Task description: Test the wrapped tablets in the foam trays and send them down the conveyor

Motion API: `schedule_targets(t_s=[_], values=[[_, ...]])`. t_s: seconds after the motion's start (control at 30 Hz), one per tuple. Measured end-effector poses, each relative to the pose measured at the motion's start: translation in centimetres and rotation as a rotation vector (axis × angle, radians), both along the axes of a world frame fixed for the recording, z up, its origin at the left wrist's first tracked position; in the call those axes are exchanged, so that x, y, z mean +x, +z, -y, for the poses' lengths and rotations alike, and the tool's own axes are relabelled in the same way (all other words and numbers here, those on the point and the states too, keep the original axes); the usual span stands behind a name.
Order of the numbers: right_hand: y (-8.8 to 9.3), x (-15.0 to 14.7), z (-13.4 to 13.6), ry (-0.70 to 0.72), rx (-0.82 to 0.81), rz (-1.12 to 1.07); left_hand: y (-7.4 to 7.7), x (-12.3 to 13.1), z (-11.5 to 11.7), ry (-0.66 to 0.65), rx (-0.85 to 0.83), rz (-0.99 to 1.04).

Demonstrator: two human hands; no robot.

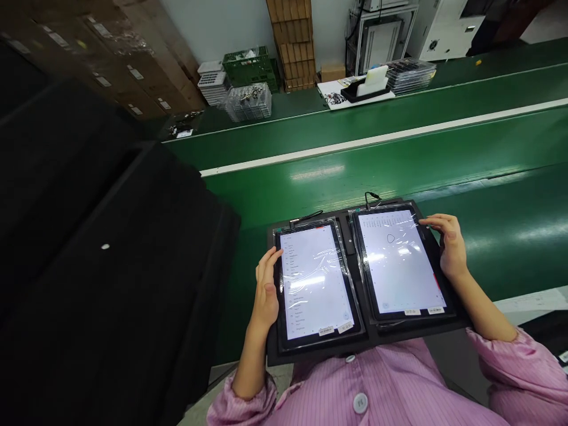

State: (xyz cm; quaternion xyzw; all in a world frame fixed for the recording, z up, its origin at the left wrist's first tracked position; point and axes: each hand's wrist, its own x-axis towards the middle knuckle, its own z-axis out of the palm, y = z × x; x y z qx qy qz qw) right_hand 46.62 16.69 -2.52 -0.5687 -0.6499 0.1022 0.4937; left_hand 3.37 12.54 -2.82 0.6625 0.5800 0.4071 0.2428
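Two tablets in clear film lie side by side in a black foam tray [349, 236] in front of me. The left tablet [315, 278] shows a white screen with a list of small text. A small drawn loop and rows of tiny characters appear on the right tablet [399, 266]. My left hand [266, 293] is open, its fingertips at the left tablet's left edge. Fingers extended, my right hand [450, 245] touches the upper right edge of the right tablet. Short dark cables run at the top ends of both tablets.
A green conveyor belt [275, 192] runs behind the tray. Stacked black foam blocks [102, 307] stand tall on the left. Beyond the belt are a green crate [251, 68], clear plastic trays [251, 102], cardboard boxes [293, 41] and a black holder [364, 93] on a white board.
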Motion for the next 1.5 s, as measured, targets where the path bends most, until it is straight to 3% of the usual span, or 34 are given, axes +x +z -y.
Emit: schedule_targets(t_s=[0.13,0.23,0.37,0.47,0.53,0.63,0.73,0.87,1.03,1.2,1.37,1.5], values=[[0.6,0.1,0.3,0.292,-0.059,0.207,0.3,-0.3,0.5,0.001,0.057,-0.061],[0.8,-0.1,0.4,0.339,-0.098,0.236,0.4,-0.1,0.6,0.01,0.036,-0.151],[1.0,0.1,0.5,0.166,-0.12,0.265,-0.2,0.2,0.2,0.102,-0.02,-0.147],[1.4,0.6,0.8,-0.089,0.012,0.191,-0.8,0.1,0.0,0.09,0.022,-0.023],[1.8,0.4,1.2,-0.155,0.12,0.14,-1.1,-0.1,-0.1,0.043,0.038,0.096],[2.6,-1.0,1.5,0.022,0.136,0.301,-1.2,-0.3,0.1,-0.032,0.007,0.195],[3.3,-3.0,1.8,0.215,0.008,0.555,-1.0,-0.6,0.8,-0.092,-0.036,0.165],[3.5,-4.6,1.9,0.288,-0.074,0.653,-1.2,-1.0,1.8,-0.118,-0.077,0.13],[3.4,-4.2,1.9,0.332,-0.118,0.693,-1.8,-1.1,2.0,-0.165,-0.057,0.162],[3.1,-2.7,1.8,0.176,0.037,0.533,-1.4,-1.5,1.9,-0.253,-0.04,0.102],[2.6,-1.9,1.6,-0.033,0.25,0.38,0.3,-1.7,2.4,-0.402,-0.113,-0.133],[2.2,-1.7,1.4,-0.107,0.309,0.31,1.0,-1.4,2.8,-0.402,-0.156,-0.247]])
